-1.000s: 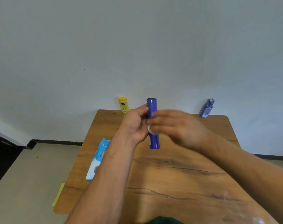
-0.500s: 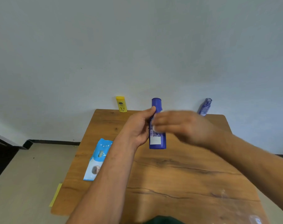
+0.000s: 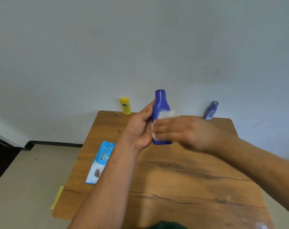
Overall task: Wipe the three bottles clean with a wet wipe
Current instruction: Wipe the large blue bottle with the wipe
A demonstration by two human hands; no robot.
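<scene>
Above the far middle of a wooden table, a big bottle, dark blue, is held upright w/ its cap end up. Whether its base touches the tabletop can't be told. It is gripped from its left side by the left hand: the thumb is laid up along the shoulder, and the fingers are wrapped behind it, out of sight.

A white wipe is set against the bottle's front, approx. mid-body. It is covered by the fingers of the right hand, which are stretched across from the right. Bits of wipe are seen above & below those fingers. This hand is badly motion-blurred, so whether the wipe is pinched or only pressed flat can't be told.

At the table's far edge, by a pale wall, two more bottles are stood. A yellow bottle is seen at far left and a small bottle, blue, at far right, appearing tilted to the right. Both are well apart from the big bottle.

Near the left edge a light-blue pack is laid flat, partly hidden by the left forearm. A yellow strip is seen on the floor beside the table's near-left corner.
</scene>
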